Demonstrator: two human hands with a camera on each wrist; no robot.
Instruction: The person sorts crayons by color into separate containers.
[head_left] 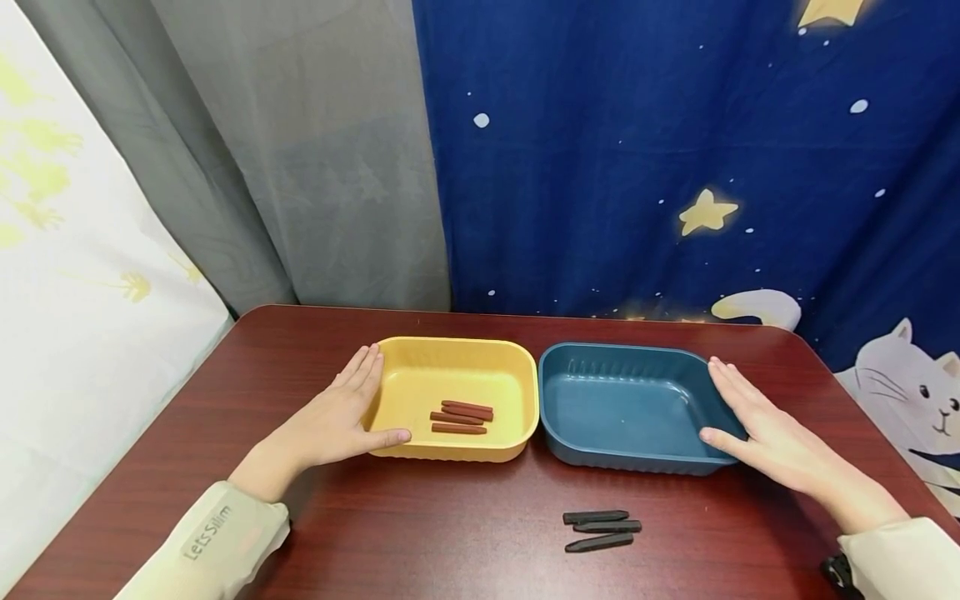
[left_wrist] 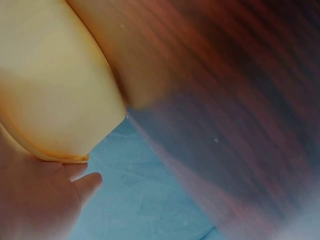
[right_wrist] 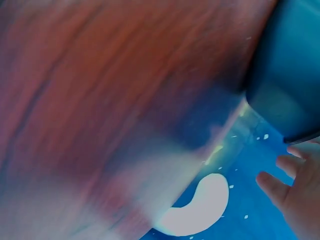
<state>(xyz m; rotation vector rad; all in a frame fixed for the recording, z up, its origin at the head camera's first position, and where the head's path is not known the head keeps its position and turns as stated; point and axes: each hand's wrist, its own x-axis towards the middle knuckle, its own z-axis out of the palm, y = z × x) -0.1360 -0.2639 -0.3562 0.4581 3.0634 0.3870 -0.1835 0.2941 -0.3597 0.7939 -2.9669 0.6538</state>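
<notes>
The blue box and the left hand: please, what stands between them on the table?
In the head view, the yellow box stands between the left hand and the blue box, with brown sticks lying inside it.

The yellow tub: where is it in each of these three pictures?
Head: a little left of centre, below the middle; the yellow tub has the left hand at its left end.
Left wrist: upper left, cut off by the edge.
Right wrist: not in it; the blue tub is at upper right.
Shared landmark: the reddish-brown table, in all three.
</notes>
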